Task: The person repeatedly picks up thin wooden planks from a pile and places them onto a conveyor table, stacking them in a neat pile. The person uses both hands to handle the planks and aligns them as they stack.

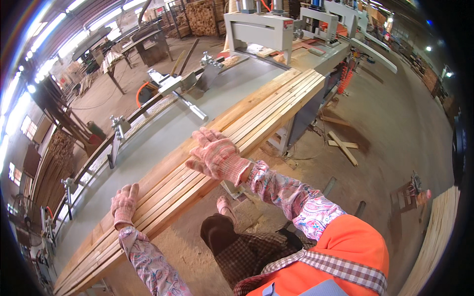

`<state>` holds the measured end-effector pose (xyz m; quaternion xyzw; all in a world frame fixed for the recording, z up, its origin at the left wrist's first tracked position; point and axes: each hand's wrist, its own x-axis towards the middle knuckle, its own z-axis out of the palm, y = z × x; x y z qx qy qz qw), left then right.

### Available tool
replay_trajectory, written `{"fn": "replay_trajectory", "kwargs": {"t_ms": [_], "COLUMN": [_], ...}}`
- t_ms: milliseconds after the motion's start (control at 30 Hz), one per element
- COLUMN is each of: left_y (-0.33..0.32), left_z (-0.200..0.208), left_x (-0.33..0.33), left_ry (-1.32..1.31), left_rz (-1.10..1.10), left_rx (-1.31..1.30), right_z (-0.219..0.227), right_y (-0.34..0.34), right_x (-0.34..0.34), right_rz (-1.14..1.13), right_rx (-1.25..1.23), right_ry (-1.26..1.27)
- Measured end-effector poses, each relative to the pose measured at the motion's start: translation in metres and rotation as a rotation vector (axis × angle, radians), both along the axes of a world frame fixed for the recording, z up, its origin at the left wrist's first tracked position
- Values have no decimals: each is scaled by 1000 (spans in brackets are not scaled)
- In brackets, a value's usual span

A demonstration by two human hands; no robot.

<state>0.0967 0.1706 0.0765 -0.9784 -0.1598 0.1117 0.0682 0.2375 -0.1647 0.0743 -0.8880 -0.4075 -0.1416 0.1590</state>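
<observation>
Several wooden boards lie on a grey table beneath a spread, gloved right hand and a gloved left hand whose grip cannot be told.

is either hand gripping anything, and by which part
No clear grip: the left hand rests on the wooden boards toward their left end, the right hand around the middle.

A woodworking workshop, clearly: big pale machine at the worktop's far end, stacked timber behind, strip lights overhead!
</observation>
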Motion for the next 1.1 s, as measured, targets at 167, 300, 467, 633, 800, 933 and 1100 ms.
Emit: {"fn": "replay_trajectory", "kwargs": {"t_ms": [167,300,467,633,800,933,1100], "left_y": [0,6,-7,1,0,3,-20], "left_z": [-13,-11,-6,-10,-8,-13,-1], "left_x": [-1,-1,-6,-13,-13,-9,-1], "left_ry": [-293,-560,-525,-454,-387,-339,-325], "left_rz": [337,424,422,407,361,364,410], "left_rx": [16,-14,-158,-217,-254,-240,-274], "right_z": [10,3,8,36,31,18,22], "right_y": [1,0,-3,-3,0,3,-5], "right_x": [-5,-3,-3,-12,-15,-3,3], "right_rz": [-8,5,-8,1,-60,-9,-11], "right_rx": [-97,0,-104,-284,-319,-220,-196], "right_ry": [66,47,107,243,87,143,78]}}
